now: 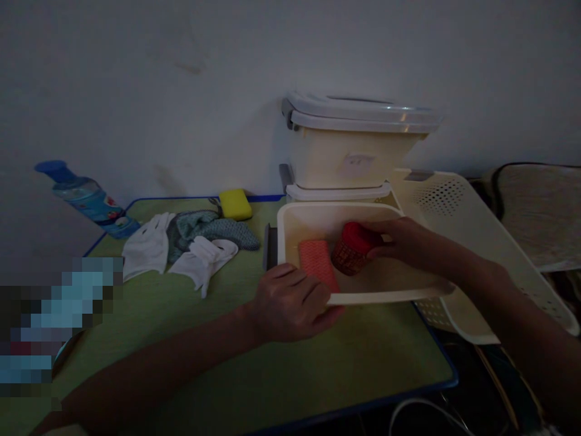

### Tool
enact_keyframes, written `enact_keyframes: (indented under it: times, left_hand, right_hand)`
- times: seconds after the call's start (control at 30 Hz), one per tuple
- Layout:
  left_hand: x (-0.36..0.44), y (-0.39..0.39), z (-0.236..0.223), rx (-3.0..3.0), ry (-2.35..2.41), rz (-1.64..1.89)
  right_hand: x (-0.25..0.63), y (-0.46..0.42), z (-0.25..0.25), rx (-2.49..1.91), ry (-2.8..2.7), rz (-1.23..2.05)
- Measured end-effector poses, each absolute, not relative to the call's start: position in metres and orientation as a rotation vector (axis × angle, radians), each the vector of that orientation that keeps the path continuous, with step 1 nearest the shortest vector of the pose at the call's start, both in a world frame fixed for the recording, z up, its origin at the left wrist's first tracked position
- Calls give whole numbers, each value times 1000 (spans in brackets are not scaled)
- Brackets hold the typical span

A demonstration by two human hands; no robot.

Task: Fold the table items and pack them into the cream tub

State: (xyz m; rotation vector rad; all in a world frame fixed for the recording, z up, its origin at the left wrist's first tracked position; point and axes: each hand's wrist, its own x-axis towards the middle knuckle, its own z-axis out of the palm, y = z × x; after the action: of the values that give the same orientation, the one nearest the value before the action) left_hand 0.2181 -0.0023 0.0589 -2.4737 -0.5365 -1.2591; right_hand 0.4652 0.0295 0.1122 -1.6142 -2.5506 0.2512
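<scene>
A cream plastic bin (363,298) with a grey side latch rests on the green table. My left hand (293,303) is closed over its near left rim. Inside the bin, a red cylindrical container (351,251) with a patterned side and red lid is tilted, and my right hand (399,242) grips it from the right. Whether its base touches the bin floor I cannot tell. An orange textured cloth or sponge (315,257) lies to its left, partly behind my left hand.
Behind stands a lidded storage box (358,157) against the wall. A perforated cream basket (481,242) is at the right. On the green table (218,369) lie white gloves (209,257), a grey-green knitted cloth (200,227) and a yellow sponge (235,204). A blue bottle (93,203) stands at the left.
</scene>
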Motion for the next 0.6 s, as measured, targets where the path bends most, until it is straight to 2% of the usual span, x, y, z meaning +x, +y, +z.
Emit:
enact_keyframes:
  times: [0.23,0.6]
  left_hand:
    - [217,-2,58,-2487,-530,-1269]
    - [213,0,56,-2475,-508,-1241]
  right_hand:
    - [466,30,109,-1656,-2614,195]
    - [465,40,113,-1771,-2710,280]
